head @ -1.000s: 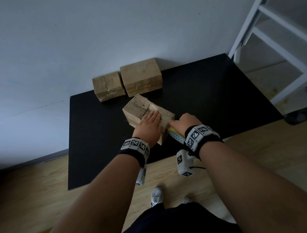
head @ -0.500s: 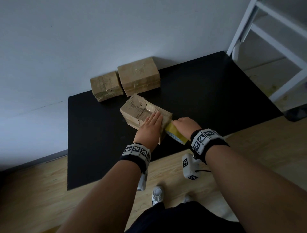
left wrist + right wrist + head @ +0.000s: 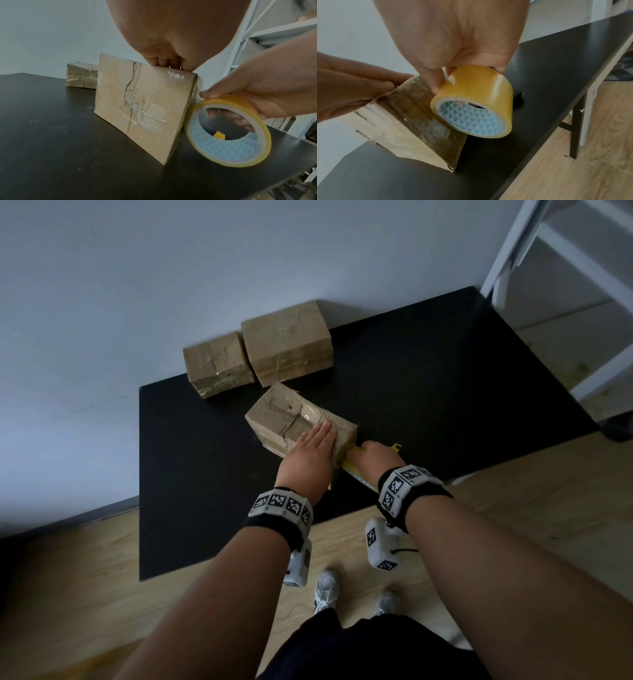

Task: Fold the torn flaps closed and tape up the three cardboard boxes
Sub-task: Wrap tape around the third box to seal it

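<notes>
in the head view a black table point(image 3: 445, 378) stands against a pale wall point(image 3: 171, 268), with a wooden floor point(image 3: 68, 594) below and a white shelf frame point(image 3: 548, 251) at the right. two taped cardboard boxes, a small box point(image 3: 215, 368) and a bigger box point(image 3: 286, 342), stand side by side at the wall. the near box point(image 3: 291, 419) is worn, with torn edges and clear tape on top. the left hand point(image 3: 310, 460) lies flat on its top with fingers straight and together. the right hand point(image 3: 375, 458) is just beside the box's right end, curled around a tape roll point(image 3: 352, 470).

in the left wrist view the near box point(image 3: 137, 105) stands on the dark table point(image 3: 51, 148), its side cracked and patched with shiny tape. the left hand point(image 3: 171, 40) presses on its top edge. the yellow tape roll point(image 3: 229, 129) touches the box's corner, the right hand point(image 3: 267, 88) gripping it, fingers through the core.

in the right wrist view the box end point(image 3: 419, 121) is covered with glossy tape. the right hand point(image 3: 453, 40) holds the tape roll point(image 3: 476, 102) against it, thumb on the outside. the left hand point(image 3: 351, 83) rests on the box top, fingers straight.
</notes>
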A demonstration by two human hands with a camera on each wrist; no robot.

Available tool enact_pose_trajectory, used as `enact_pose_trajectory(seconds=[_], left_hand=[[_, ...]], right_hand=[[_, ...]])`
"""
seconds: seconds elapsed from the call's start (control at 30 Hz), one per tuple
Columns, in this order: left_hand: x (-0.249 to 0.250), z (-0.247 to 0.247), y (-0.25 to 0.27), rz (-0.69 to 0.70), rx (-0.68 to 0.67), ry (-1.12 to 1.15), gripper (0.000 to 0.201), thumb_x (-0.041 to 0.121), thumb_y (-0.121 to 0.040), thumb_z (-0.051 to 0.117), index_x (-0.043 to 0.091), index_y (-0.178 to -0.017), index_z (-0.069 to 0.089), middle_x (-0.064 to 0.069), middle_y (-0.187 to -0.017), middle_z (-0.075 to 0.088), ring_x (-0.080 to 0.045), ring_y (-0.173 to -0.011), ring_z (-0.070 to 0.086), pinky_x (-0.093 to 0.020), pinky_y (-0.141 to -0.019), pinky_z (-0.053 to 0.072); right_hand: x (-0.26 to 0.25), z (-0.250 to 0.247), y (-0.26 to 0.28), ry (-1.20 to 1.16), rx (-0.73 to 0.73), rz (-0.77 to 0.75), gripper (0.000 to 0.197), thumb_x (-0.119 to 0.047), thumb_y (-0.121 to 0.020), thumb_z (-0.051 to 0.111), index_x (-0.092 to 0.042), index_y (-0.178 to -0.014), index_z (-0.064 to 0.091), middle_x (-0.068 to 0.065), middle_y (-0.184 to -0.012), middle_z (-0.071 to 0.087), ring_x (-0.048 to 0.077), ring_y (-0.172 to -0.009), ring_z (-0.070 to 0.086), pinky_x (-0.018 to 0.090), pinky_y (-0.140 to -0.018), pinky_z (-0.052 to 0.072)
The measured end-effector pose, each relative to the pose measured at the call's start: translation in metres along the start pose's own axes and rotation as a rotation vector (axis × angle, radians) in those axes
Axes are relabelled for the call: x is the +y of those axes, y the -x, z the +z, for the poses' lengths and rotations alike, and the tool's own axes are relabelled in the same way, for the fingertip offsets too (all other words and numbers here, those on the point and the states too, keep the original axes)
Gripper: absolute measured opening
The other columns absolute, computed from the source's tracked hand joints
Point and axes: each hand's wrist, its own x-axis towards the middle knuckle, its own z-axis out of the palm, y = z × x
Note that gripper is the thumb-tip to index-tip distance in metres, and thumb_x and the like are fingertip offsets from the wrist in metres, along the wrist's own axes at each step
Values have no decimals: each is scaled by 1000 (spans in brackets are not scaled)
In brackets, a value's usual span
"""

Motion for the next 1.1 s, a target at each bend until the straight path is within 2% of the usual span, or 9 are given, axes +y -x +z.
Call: enact_pose_trajectory(seconds=[0.17, 0.43, 0.53, 0.67, 0.73, 0.8, 0.87, 0.97, 1.1], left_hand=[[7, 0, 2, -61, 123, 112, 57, 39, -103, 36, 19, -154, 22, 3, -162, 15, -9, -148, 9, -23, -116, 0], [1, -9, -4, -30, -34, 3, 73, 40, -97, 51, 20, -155, 13, 4, -163, 5, -12, -149, 7, -29, -119, 9], [0, -19, -7, -36, -127, -11, 79, 35, -94, 57, 20, -156, 10, 3, -163, 3, -16, -149, 10, -36, -120, 19], [1, -34, -11, -70, -102, 53, 72, 29, -96, 54, 20, -155, 14, 3, -163, 6, -19, -147, 18, -35, -117, 23], [0, -45, -10, -105, -29, 135, 64, 28, -97, 52, 22, -153, 23, 4, -162, 15, -21, -143, 29, -37, -113, 32], [-7, -59, -10, -178, 53, 257, 54, 23, -96, 51, 23, -147, 36, 2, -153, 36, -21, -131, 45, -36, -104, 42], [-18, -71, -12, -236, 106, 386, 38, 21, -93, 51, 25, -130, 52, 1, -126, 58, -20, -111, 57, -35, -91, 49], [-35, -88, -16, -267, 154, 458, 15, 20, -92, 49, 17, -104, 58, -5, -96, 63, -25, -93, 60, -39, -79, 49], [-52, -104, -16, -325, 158, 482, 32, 24, -98, 40, 15, -125, 55, -11, -123, 60, -29, -112, 54, -40, -94, 44]], right_hand=[[6, -1, -5, -18, 17, -22, 35, -44, -96, 44, -12, -97, 59, 12, -96, 62, 30, -85, 57, 33, -71, 38], [23, -6, 0, -66, 22, -65, 41, -53, -95, 46, -16, -84, 60, 6, -84, 63, 27, -84, 63, 34, -73, 47], [20, -13, 2, -45, 20, -61, 44, -57, -92, 48, -16, -89, 65, 7, -88, 66, 25, -84, 64, 35, -77, 50], [6, -29, 8, -52, 31, -71, 47, -57, -92, 51, -15, -100, 69, 7, -97, 68, 23, -89, 66, 36, -83, 53], [-5, -41, 13, -102, 55, -109, 47, -58, -91, 54, -14, -97, 69, 7, -94, 68, 22, -87, 66, 36, -81, 54], [-21, -51, 18, -140, 84, -184, 47, -59, -89, 57, -14, -84, 68, 5, -84, 66, 20, -77, 65, 32, -68, 51], [-37, -59, 22, -157, 118, -256, 48, -61, -87, 58, -15, -74, 66, 5, -76, 64, 19, -71, 64, 29, -60, 45], [-59, -65, 26, -251, 145, -334, 48, -55, -87, 60, -9, -85, 72, 9, -85, 70, 22, -80, 68, 37, -75, 56], [-82, -63, 28, -313, 171, -431, 40, -43, -87, 62, -4, -86, 70, 16, -89, 69, 30, -87, 67, 46, -84, 53]])
